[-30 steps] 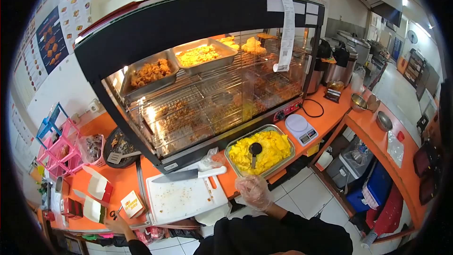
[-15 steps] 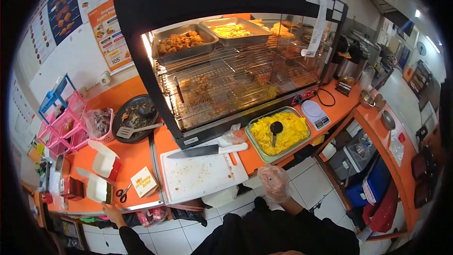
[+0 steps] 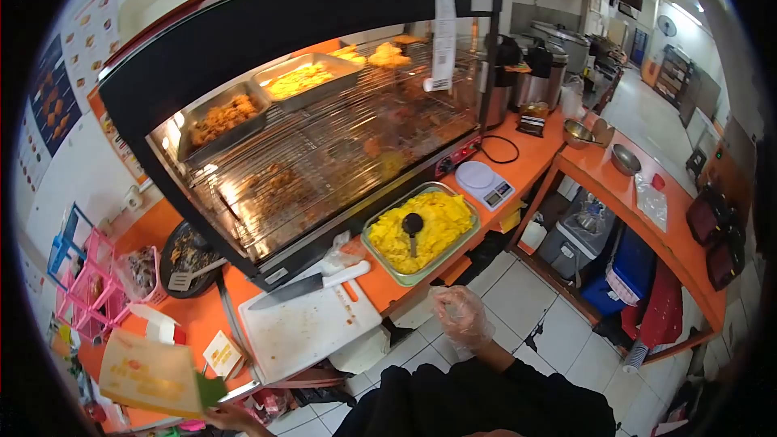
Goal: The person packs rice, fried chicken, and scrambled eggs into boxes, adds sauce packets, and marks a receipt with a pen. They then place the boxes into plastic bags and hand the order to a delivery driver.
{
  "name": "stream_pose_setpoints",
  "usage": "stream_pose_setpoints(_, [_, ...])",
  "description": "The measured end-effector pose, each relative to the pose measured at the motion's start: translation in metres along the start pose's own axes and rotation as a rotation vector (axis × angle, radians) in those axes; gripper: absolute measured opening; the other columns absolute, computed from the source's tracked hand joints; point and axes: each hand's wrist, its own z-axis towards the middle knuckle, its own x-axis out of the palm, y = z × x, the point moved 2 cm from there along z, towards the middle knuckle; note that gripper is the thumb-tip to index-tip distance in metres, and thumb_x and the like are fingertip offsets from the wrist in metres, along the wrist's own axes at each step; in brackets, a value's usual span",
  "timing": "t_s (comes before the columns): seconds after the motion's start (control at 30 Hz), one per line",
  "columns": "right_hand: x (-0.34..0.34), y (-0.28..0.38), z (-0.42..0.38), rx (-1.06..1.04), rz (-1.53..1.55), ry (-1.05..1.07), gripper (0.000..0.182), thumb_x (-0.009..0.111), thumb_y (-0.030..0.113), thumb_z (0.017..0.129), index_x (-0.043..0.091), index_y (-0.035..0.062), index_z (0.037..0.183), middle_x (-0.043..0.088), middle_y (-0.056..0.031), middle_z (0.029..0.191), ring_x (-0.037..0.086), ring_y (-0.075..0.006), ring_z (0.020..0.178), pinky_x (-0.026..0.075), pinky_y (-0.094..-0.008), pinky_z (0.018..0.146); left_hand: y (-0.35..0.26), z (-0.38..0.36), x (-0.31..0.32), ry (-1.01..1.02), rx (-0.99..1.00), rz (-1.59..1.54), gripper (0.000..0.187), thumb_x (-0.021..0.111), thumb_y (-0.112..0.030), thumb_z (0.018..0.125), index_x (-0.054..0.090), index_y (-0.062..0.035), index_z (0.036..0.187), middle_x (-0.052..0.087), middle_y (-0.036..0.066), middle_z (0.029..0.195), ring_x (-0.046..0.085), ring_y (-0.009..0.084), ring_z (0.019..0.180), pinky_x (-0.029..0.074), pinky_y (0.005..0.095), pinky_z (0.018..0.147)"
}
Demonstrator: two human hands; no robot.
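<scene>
My left hand (image 3: 231,419) grips the edge of a cardboard takeaway box (image 3: 150,372), raised at the lower left. Its cream printed face and a green side show; its inside is hidden. My right hand (image 3: 461,316), in a clear plastic glove, is loosely curled over the floor with nothing visible in it. Nearest to that hand stands a metal tray (image 3: 402,277) heaped with yellow food like scrambled egg (image 3: 384,235), a black scoop (image 3: 413,225) resting on top. A large knife (image 3: 299,287) lies across the white cutting board (image 3: 303,336).
A glass warming cabinet (image 3: 340,150) with trays of food fills the back. Right of the egg tray sits a kitchen scale (image 3: 484,182). On the left are a black pan (image 3: 182,239), pink baskets (image 3: 93,275), another open box (image 3: 158,325) and a small printed box (image 3: 221,354).
My left hand has picked up the takeaway box from the counter and brought it nearer. My view has swung to the right. The right hand stays curled beside the tray.
</scene>
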Motion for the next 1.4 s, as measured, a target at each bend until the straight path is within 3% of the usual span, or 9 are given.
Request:
stream_pose_setpoints(0.27, [-0.114, -0.030, 0.010, 0.242, 0.359, 0.280, 0.077, 0.076, 0.022, 0.074, 0.034, 0.0049, 0.136, 0.039, -0.0141, 0.137, 0.054, -0.0213, 0.107, 0.046, -0.0346, 0.091, -0.305, -0.166, 0.084, 0.794, 0.356, -0.702, 0.022, 0.063, -0.009, 0.083, 0.057, 0.0003, 0.102, 0.059, 0.019, 0.104, 0.059, 0.0344, 0.094, 0.049, 0.0382, 0.078])
stream_pose_setpoints(0.47, [-0.240, -0.101, -0.036, 0.528, 0.172, 0.123, 0.093, 0.079, 0.037, 0.070, 0.026, 0.0043, 0.140, 0.031, -0.0181, 0.141, 0.047, -0.0252, 0.119, 0.045, -0.0393, 0.092, -0.461, -0.317, 0.099, 1.302, 0.499, -0.809, 0.016, 0.067, -0.005, 0.078, 0.058, -0.0060, 0.091, 0.063, 0.017, 0.101, 0.063, 0.0331, 0.087, 0.051, 0.0355, 0.073])
stream_pose_setpoints(0.63, [-0.302, -0.159, -0.029, 0.774, 0.231, 0.033, 0.092, 0.076, 0.039, 0.071, 0.025, 0.0063, 0.141, 0.035, -0.0152, 0.139, 0.047, -0.0230, 0.117, 0.047, -0.0389, 0.086, -0.543, -0.370, 0.111, 1.376, 0.588, -0.846, 0.013, 0.067, -0.009, 0.079, 0.059, -0.0066, 0.089, 0.063, 0.012, 0.102, 0.064, 0.0293, 0.082, 0.052, 0.0351, 0.068])
stream_pose_setpoints(0.77, [-0.311, -0.219, 0.020, 0.559, -0.153, -0.135, 0.059, 0.057, 0.003, 0.077, 0.038, 0.0014, 0.133, 0.061, -0.0188, 0.106, 0.059, -0.0277, 0.096, 0.047, -0.0372, 0.082, -0.609, -0.379, 0.158, 1.225, 0.714, -0.920, 0.020, 0.067, -0.014, 0.078, 0.061, -0.0077, 0.096, 0.063, 0.010, 0.106, 0.065, 0.0274, 0.080, 0.054, 0.0338, 0.066])
stream_pose_setpoints(1.07, [-0.278, -0.348, 0.188, 0.389, -0.276, -0.304, 0.040, 0.048, 0.013, 0.085, 0.042, -0.0041, 0.121, 0.061, -0.0226, 0.092, 0.060, -0.0349, 0.083, 0.046, -0.0415, 0.073, -0.725, -0.410, 0.383, 1.232, 0.599, -0.941, 0.035, 0.057, -0.009, 0.081, 0.048, -0.0046, 0.115, 0.048, 0.020, 0.127, 0.053, 0.0364, 0.108, 0.044, 0.0432, 0.091])
stream_pose_setpoints(1.17, [-0.245, -0.388, 0.209, 0.522, -0.533, 0.100, 0.050, 0.053, 0.016, 0.087, 0.035, -0.0042, 0.129, 0.059, -0.0223, 0.098, 0.058, -0.0349, 0.081, 0.046, -0.0402, 0.072, -0.737, -0.422, 0.429, 1.170, 0.458, -0.736, 0.039, 0.056, -0.006, 0.082, 0.045, -0.0050, 0.119, 0.041, 0.019, 0.134, 0.045, 0.0369, 0.117, 0.039, 0.0437, 0.097])
stream_pose_setpoints(1.27, [-0.240, -0.403, 0.219, 0.387, -0.304, 0.080, 0.049, 0.051, 0.017, 0.088, 0.036, -0.0045, 0.130, 0.058, -0.0212, 0.102, 0.056, -0.0320, 0.083, 0.046, -0.0399, 0.075, -0.758, -0.395, 0.434, 1.199, 0.278, -1.061, 0.032, 0.051, 0.001, 0.085, 0.049, -0.0070, 0.117, 0.040, 0.016, 0.135, 0.040, 0.0350, 0.124, 0.038, 0.0400, 0.099])
stream_pose_setpoints(1.33, [-0.250, -0.443, 0.221, 0.637, 0.634, -0.296, 0.048, 0.051, 0.018, 0.089, 0.040, -0.0050, 0.130, 0.057, -0.0208, 0.108, 0.055, -0.0315, 0.093, 0.044, -0.0418, 0.080, -0.768, -0.376, 0.434, 1.204, 0.272, -1.099, 0.029, 0.052, -0.001, 0.086, 0.051, -0.0068, 0.114, 0.043, 0.015, 0.133, 0.042, 0.0340, 0.122, 0.039, 0.0392, 0.098])
stream_pose_setpoints(1.4, [-0.297, -0.449, 0.245, 0.245, -0.069, -0.156, 0.043, 0.052, 0.012, 0.088, 0.044, -0.0034, 0.127, 0.056, -0.0190, 0.111, 0.054, -0.0293, 0.100, 0.043, -0.0408, 0.084, -0.784, -0.357, 0.425, 1.202, 0.254, -1.185, 0.019, 0.056, -0.006, 0.088, 0.056, -0.0045, 0.106, 0.051, 0.013, 0.123, 0.051, 0.0296, 0.113, 0.044, 0.0360, 0.091])
